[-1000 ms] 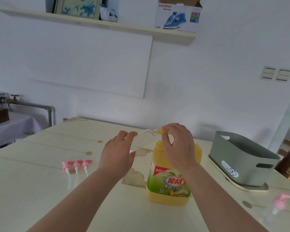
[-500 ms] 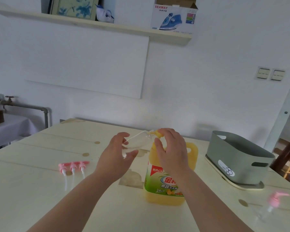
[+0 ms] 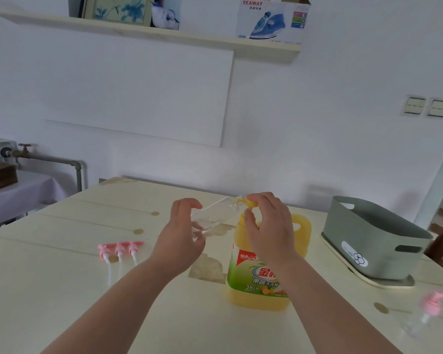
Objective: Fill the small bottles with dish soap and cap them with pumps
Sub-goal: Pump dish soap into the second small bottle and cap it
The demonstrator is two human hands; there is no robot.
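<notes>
left hand (image 3: 182, 236) wrapped round small bottle (image 3: 212, 215) | tilted long-ways, mouth aimed far-right, pretty much against jug spout (image 3: 250, 201) | right hand (image 3: 269, 226) pinching it

The left hand (image 3: 182, 233) holds a small clear bottle (image 3: 212, 215) on its side, mouth at the big soap jug's (image 3: 256, 282) yellow spout (image 3: 250, 202), which the right hand (image 3: 269, 226) pinches.

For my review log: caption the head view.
Left hand holds clear bottle tilted to yellow pump of soap jug; right hand grips the pump.
</notes>
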